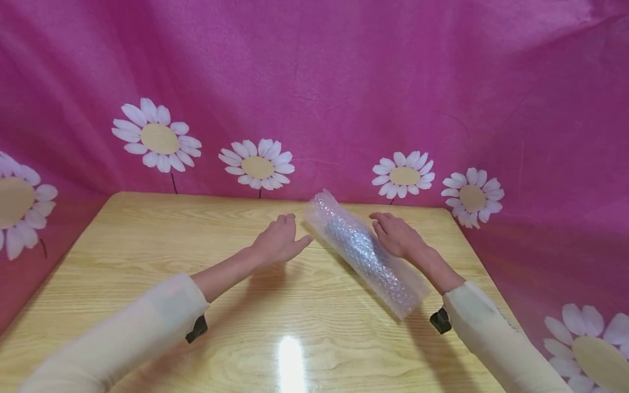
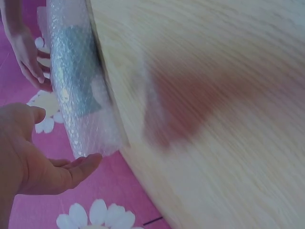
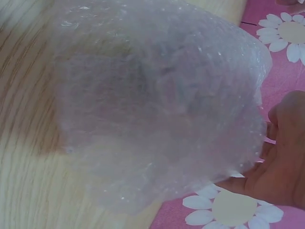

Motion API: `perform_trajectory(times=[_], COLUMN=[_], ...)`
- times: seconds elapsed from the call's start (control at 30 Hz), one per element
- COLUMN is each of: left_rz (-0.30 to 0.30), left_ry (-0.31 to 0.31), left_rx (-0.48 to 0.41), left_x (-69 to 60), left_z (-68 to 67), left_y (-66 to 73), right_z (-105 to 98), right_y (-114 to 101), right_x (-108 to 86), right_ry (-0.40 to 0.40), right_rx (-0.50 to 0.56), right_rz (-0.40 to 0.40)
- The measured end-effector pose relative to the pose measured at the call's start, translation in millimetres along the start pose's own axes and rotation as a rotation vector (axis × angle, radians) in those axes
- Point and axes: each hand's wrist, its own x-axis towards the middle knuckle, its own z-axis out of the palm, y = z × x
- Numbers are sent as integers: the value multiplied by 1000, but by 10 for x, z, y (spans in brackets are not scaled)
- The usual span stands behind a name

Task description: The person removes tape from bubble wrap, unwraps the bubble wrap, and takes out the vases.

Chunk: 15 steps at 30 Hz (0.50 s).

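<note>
A bubble wrap bundle [image 1: 361,248] lies slantwise on the wooden table, its far end near the back edge. Something bluish-green shows through the wrap [image 2: 78,71] in the left wrist view, but its kind cannot be made out. To the left of the bundle is my left hand [image 1: 277,242], apart from it, with thumb and fingers spread. My right hand [image 1: 397,236] is at the bundle's right side, fingers loosely bent and holding nothing. In the right wrist view the wrap [image 3: 162,105] fills the middle, and it partly hides the right fingers [image 3: 233,183]; contact there is unclear.
The light wooden table [image 1: 196,229] reaches back to a magenta cloth [image 1: 319,82] with large white flowers, which also hangs along both sides. A bright light reflection falls on the table's front. Dark devices sit under both sleeves near the wrists.
</note>
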Motion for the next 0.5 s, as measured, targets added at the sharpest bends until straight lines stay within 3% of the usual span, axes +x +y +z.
perform_trajectory(times=[0.2, 0.5], left_rz=[9, 27], left_ry=[-12, 20], left_rx=[-41, -121], left_x=[29, 68], left_z=[123, 274], left_y=[92, 173], right_z=[46, 99], right_y=[42, 95], right_x=[-7, -21], right_ry=[-18, -54], right_rx=[30, 84], right_rz=[25, 52])
